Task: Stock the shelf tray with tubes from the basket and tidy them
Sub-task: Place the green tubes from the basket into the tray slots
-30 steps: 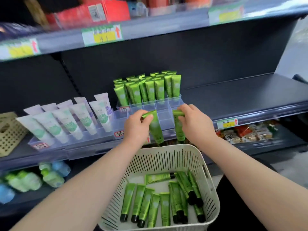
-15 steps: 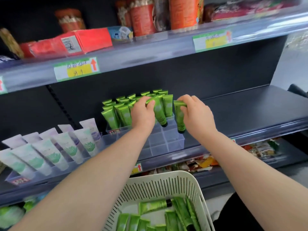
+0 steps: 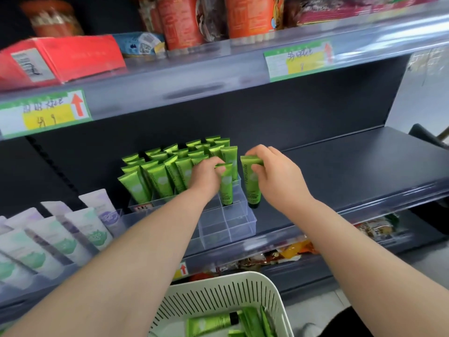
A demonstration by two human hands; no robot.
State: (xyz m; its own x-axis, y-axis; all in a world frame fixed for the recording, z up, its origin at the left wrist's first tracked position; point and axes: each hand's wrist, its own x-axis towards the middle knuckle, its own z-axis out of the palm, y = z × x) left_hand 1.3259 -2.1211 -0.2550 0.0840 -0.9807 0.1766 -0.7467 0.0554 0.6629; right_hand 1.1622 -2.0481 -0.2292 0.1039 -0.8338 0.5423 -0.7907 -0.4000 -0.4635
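A clear divided shelf tray [image 3: 240, 224] sits on the middle shelf, its back rows filled with several upright green tubes [image 3: 155, 176]. My left hand [image 3: 206, 173] pinches the crimped top of one green tube [image 3: 226, 188], cap down inside a tray cell. My right hand [image 3: 279, 178] pinches the top of a second green tube [image 3: 251, 186], which hangs cap down at the tray's right edge. The front cells of the tray hold nothing. The white slotted basket [image 3: 218, 295] at the bottom holds several more green tubes [image 3: 209, 323].
White and lilac tubes [image 3: 80, 229] stand in a tray to the left. The dark shelf [image 3: 352, 166] runs to the right of the tray. An upper shelf edge with price labels [image 3: 297, 59] overhangs. Snack packs [image 3: 374, 229] fill the shelf below.
Both hands have carried their tubes from above the basket up to the tray and lowered them, the left tube now inside a cell. The view has tilted upward.
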